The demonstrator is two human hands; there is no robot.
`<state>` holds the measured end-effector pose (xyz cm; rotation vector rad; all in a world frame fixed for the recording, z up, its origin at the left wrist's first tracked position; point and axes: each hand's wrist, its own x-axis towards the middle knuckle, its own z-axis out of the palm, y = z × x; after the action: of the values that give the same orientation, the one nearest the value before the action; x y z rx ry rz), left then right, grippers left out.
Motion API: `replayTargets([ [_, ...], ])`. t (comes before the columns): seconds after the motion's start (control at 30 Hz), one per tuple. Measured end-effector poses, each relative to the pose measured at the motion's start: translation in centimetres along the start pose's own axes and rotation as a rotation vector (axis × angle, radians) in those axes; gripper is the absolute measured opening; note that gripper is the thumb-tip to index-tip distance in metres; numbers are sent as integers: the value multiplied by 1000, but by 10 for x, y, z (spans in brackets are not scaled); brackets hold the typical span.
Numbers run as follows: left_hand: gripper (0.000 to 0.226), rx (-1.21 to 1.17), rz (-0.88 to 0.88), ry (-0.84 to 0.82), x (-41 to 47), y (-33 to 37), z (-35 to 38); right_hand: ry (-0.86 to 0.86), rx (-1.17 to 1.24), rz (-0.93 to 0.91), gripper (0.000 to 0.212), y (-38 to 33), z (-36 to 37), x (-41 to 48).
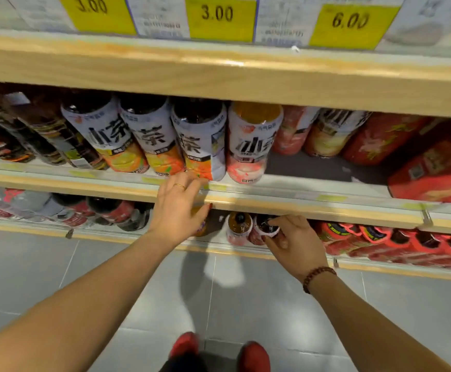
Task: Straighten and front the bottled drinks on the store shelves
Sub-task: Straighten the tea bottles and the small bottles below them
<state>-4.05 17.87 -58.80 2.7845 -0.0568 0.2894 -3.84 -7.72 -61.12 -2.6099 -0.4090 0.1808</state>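
Note:
On the middle shelf (299, 202) stands a row of white-labelled tea bottles (154, 140), and a pink-bottomed one (251, 146) ends the row at the right. My left hand (177, 208) rests on this shelf's front rail below the bottles, fingers spread, holding nothing. On the bottom shelf my right hand (294, 241) grips the top of a dark-capped bottle (266, 227), next to an orange-topped bottle (240, 224). Part of another bottle is hidden behind my left hand.
Red bottles (396, 241) fill the bottom shelf at right, and dark bottles with red labels (95, 213) at left. Red cartons (431, 170) stand at the middle shelf's right, with a gap beside the pink bottle. Yellow price tags (219, 17) hang above. Grey floor tiles lie below.

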Motion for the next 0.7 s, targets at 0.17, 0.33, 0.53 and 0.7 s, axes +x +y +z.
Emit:
replayTargets([
  [0.17, 35, 11, 2, 237, 2, -10, 36, -20, 12, 7, 38, 33, 52, 2],
  [0.33, 40, -66, 32, 448, 10, -15, 53, 20, 35, -15, 40, 53, 103, 17],
  [0.53, 45, -99, 84, 541, 21, -23, 62, 86, 126, -100, 49, 64, 153, 42],
  [0.7, 56, -76, 143, 566, 28, -28, 65, 157, 180, -129, 65, 74, 187, 68],
])
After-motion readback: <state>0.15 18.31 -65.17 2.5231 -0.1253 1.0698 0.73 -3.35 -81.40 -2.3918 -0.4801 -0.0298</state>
